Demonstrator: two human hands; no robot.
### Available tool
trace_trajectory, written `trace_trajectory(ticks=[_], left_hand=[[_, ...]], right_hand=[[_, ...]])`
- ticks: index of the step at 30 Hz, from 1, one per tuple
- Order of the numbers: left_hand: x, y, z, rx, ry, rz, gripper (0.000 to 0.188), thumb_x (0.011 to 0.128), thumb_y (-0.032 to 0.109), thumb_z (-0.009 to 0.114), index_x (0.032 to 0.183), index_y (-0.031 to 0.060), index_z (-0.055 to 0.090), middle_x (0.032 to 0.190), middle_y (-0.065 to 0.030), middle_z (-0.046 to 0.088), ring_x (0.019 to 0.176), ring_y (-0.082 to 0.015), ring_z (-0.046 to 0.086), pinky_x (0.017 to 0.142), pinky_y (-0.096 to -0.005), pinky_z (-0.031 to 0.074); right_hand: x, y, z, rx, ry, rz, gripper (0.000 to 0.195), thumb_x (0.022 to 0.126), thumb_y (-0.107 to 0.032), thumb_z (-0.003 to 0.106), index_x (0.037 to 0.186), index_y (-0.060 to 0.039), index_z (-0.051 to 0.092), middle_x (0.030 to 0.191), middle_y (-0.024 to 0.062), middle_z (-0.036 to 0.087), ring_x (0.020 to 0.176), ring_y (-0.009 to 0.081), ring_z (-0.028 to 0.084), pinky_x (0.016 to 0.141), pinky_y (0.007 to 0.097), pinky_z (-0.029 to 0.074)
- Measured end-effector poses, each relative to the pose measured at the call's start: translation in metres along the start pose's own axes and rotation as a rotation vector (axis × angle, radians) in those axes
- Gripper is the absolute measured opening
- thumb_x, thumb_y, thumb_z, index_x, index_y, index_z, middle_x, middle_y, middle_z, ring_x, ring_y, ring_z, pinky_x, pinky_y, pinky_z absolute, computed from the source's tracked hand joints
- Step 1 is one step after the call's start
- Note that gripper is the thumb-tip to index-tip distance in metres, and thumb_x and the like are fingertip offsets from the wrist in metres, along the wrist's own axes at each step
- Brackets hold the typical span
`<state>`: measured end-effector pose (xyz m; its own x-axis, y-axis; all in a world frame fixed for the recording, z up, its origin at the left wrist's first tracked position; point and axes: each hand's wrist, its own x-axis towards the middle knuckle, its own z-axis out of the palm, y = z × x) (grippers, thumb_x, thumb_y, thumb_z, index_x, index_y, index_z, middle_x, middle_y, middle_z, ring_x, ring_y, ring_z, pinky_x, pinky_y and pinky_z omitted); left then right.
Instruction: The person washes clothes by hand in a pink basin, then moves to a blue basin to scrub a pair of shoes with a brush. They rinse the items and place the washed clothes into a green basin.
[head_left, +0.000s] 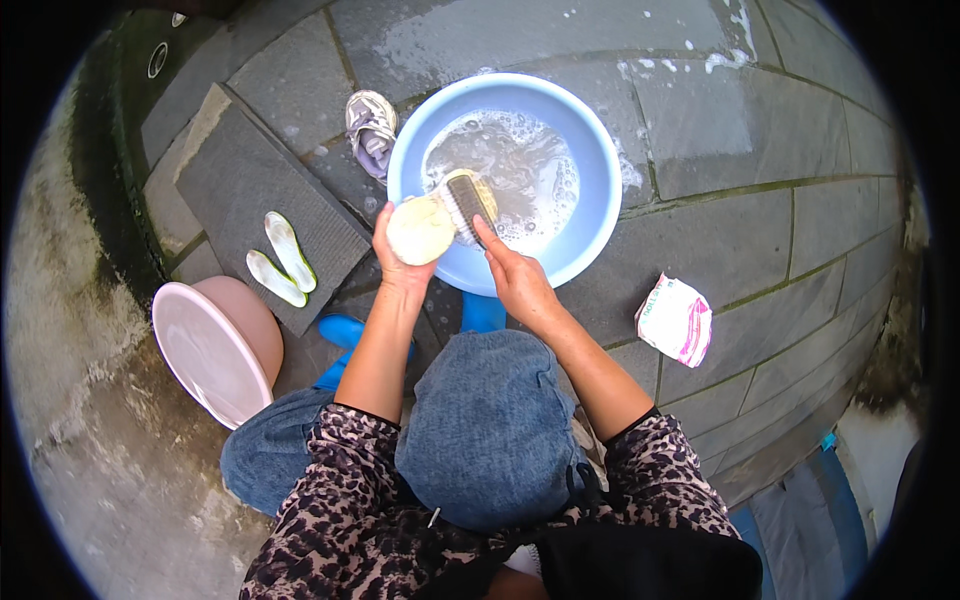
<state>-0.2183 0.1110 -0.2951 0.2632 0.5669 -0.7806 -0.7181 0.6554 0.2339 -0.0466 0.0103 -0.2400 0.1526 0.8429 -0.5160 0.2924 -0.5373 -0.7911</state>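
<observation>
My left hand (405, 262) grips a pale, cream-coloured shoe (421, 230), its sole facing up, over the near left rim of a light blue plastic basin (600, 217). In my right hand (517, 281) is a scrubbing brush (471, 206) with a dark back and pale bristles, its bristles against the shoe's middle. Part of the shoe lies hidden behind the brush. Below them, murky soapy water (525, 172) with foam fills the basin's bottom. A second shoe, a grey and white sneaker (371, 135), rests on the paving against the basin's left side.
Two insoles (289, 251) lie on a grey stone slab (255, 180) at the left. A pink plastic basin (217, 345) leans on its side near my left knee. On the paving to the right is a white and pink plastic packet (675, 320). Foam spots dot the wet paving.
</observation>
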Motion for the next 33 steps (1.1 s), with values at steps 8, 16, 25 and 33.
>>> trace_trajectory(ticks=[8,16,25,33], left_hand=[[-0.05,0.018,0.074,0.342,-0.145,-0.017,0.038,0.093,0.031,0.055,0.108,-0.004,0.061,0.099,-0.015,0.067,0.087,-0.022,0.066,0.079,-0.0332,0.052],[-0.026,0.186,0.1,1.458,-0.135,0.958,0.032,0.081,0.023,0.065,0.1,-0.0015,0.06,0.084,-0.0069,0.065,0.075,-0.0121,0.059,0.069,-0.0279,0.047],[0.042,0.312,-0.016,2.485,0.694,1.056,0.032,0.08,0.019,0.067,0.106,0.0037,0.057,0.104,-0.0176,0.06,0.104,-0.0338,0.054,0.096,-0.0433,0.04],[0.068,0.109,0.016,1.969,-0.05,0.823,0.014,0.084,0.011,0.062,0.095,0.0025,0.062,0.095,-0.0135,0.064,0.092,-0.0311,0.063,0.078,-0.0393,0.051]], right_hand=[[0.055,0.057,-0.007,-0.093,0.081,0.146,0.037,0.09,-0.015,0.049,0.126,-0.0091,0.056,0.112,0.0225,0.062,0.107,0.0381,0.059,0.087,0.0428,0.047],[0.03,0.078,0.001,-0.089,0.074,0.064,0.051,0.096,-0.012,0.046,0.143,-0.027,0.037,0.118,0.0245,0.059,0.105,0.0378,0.06,0.086,0.0398,0.047],[0.029,0.074,0.008,-0.134,0.05,0.204,0.05,0.097,-0.016,0.046,0.145,-0.0246,0.033,0.096,0.0259,0.064,0.083,0.0372,0.064,0.076,0.0419,0.048],[0.045,0.116,0.014,-0.052,0.207,0.24,0.046,0.091,-0.018,0.057,0.128,0.0054,0.043,0.074,0.0138,0.062,0.068,0.0229,0.06,0.063,0.0354,0.047]])
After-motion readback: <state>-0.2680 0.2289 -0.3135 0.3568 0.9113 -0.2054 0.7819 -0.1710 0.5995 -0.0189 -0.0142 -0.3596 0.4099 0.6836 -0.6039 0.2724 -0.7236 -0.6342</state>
